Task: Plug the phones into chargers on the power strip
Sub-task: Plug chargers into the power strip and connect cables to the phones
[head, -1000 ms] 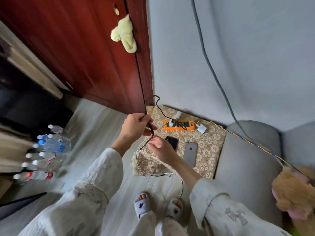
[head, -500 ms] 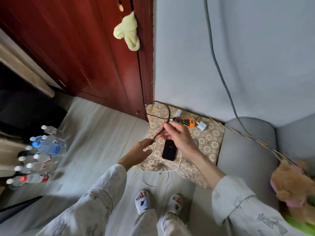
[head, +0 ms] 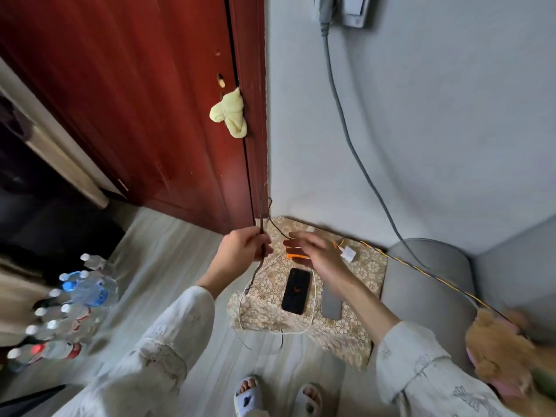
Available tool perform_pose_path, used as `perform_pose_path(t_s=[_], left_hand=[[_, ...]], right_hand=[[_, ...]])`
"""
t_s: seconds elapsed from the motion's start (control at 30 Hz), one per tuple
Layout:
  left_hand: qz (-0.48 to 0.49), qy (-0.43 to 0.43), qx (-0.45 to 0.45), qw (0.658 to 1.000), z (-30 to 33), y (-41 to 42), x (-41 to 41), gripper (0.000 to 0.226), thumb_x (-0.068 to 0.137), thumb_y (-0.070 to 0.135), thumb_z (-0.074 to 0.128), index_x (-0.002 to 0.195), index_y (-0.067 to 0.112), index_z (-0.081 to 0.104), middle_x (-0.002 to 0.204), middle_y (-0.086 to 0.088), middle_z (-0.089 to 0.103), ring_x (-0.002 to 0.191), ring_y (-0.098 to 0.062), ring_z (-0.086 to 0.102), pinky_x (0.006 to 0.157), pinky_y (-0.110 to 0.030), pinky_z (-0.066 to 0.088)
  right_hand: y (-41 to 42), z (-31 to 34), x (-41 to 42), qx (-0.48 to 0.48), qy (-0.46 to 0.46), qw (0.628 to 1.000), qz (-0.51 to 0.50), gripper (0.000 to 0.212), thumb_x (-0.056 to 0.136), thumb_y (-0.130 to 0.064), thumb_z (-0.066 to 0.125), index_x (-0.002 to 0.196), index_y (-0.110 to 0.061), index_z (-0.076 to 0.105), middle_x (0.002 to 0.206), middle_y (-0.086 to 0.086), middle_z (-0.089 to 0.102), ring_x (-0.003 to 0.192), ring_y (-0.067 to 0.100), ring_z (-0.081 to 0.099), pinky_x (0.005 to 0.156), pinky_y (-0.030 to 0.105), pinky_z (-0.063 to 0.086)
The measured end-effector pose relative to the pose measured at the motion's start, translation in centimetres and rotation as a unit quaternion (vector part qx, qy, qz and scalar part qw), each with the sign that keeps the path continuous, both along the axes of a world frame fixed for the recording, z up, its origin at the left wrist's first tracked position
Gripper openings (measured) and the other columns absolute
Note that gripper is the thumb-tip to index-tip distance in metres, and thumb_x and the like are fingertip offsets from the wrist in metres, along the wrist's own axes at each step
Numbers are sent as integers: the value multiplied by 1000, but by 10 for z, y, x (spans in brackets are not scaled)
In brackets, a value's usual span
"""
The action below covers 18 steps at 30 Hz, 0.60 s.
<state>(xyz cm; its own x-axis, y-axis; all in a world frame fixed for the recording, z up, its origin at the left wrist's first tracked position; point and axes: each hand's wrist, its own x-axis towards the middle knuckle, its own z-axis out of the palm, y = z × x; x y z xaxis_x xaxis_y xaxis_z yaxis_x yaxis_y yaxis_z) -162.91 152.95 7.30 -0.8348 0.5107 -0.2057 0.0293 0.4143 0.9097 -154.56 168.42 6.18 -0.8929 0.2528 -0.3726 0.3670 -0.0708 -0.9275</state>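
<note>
**Dark cable held up over phones on a patterned cloth**

Head camera: A person in pale, loose sleeves stands over a low surface covered by a floral cloth (head: 361, 284), set in the corner between a red-brown door (head: 135, 100) and a grey wall. The left hand (head: 240, 248) is closed around a dark cable (head: 262, 236), which rises above the fist and hangs below it toward the cloth's near-left edge. The right hand (head: 316, 254) reaches over the orange power strip (head: 293, 255) at the back of the cloth, hiding most of it; the hand is blurred, its fingers loosely spread, and whether it grips anything cannot be told. A white charger block (head: 349, 253) lies just right of that hand. A black phone (head: 296, 291) lies face up in the middle of the cloth, with a grey phone (head: 330, 308) beside it on the right, partly under the right forearm. A white cable (head: 313, 296) loops round the black phone. Water bottles (head: 75, 299) stand on the floor at left; a yellow cloth (head: 230, 115) hangs on the door.
</note>
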Motion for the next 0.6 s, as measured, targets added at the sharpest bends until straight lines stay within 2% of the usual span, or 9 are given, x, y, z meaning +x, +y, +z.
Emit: perform_pose_path(t_s=[0.13, 0.2, 0.23, 0.3, 0.37, 0.4, 0.47, 0.53, 0.6], left_hand=[[38, 10, 104, 994, 59, 11, -4, 27, 95, 8, 44, 72, 10, 58, 70, -13, 67, 58, -18, 67, 60, -31, 59], [55, 3, 153, 987, 85, 16, -3, 24, 95, 8, 43, 75, 7, 57, 72, -15, 67, 56, -14, 68, 54, -25, 57], [62, -5, 179, 982, 96, 17, -1, 24, 95, 9, 43, 76, 6, 57, 73, -15, 67, 57, -14, 68, 53, -23, 56], [71, -20, 227, 971, 115, 19, 3, 24, 96, 12, 43, 77, 7, 58, 74, -14, 68, 61, -17, 70, 55, -23, 56], [79, -34, 264, 961, 131, 18, 4, 25, 96, 14, 42, 78, 9, 58, 71, -9, 71, 64, -19, 71, 58, -24, 57], [83, -43, 281, 955, 138, 17, 4, 24, 96, 14, 42, 79, 9, 58, 69, -6, 72, 65, -19, 71, 59, -25, 58], [85, -58, 312, 944, 150, 18, 3, 23, 96, 14, 41, 82, 9, 58, 68, -3, 73, 66, -19, 72, 60, -26, 59], [82, -71, 342, 934, 159, 20, 2, 23, 97, 13, 40, 84, 7, 59, 69, -4, 73, 67, -19, 72, 61, -26, 59], [74, -80, 365, 924, 165, 23, 1, 23, 97, 14, 40, 85, 7, 59, 70, -4, 73, 68, -19, 72, 61, -24, 58]], right_hand=[[-13, -5, 8, 62, -19, 987, 143, 37, 94, -12, 48, 131, -13, 48, 135, 3, 52, 124, 16, 49, 100, 25, 42], [-21, -2, 7, 97, -14, 975, 199, 41, 93, -17, 50, 134, -15, 45, 135, 2, 53, 123, 15, 49, 87, 7, 40], [-25, -1, 7, 115, -3, 972, 203, 40, 93, -20, 51, 132, -14, 47, 131, 2, 55, 121, 15, 51, 80, 3, 39], [-30, -2, 5, 171, 36, 974, 147, 31, 91, -21, 54, 118, -6, 55, 116, 8, 62, 109, 19, 58, 77, 8, 43], [-27, -1, 2, 222, 68, 971, 50, 25, 87, -22, 61, 98, -1, 54, 89, 10, 60, 85, 23, 59, 76, 27, 47], [-23, -1, 1, 241, 73, 967, 27, 28, 84, -24, 64, 94, -1, 51, 83, 8, 54, 78, 21, 54, 76, 33, 47], [-15, 2, -1, 255, 67, 962, 65, 41, 82, -29, 66, 108, -4, 49, 94, 5, 52, 85, 17, 53, 82, 34, 48], [-14, 4, -3, 235, 52, 960, 145, 55, 85, -34, 63, 131, -14, 42, 117, 1, 51, 107, 15, 52, 93, 28, 44], [-17, 5, -4, 218, 61, 956, 184, 52, 89, -32, 57, 135, -14, 42, 121, -4, 51, 112, 9, 50, 92, 20, 39]])
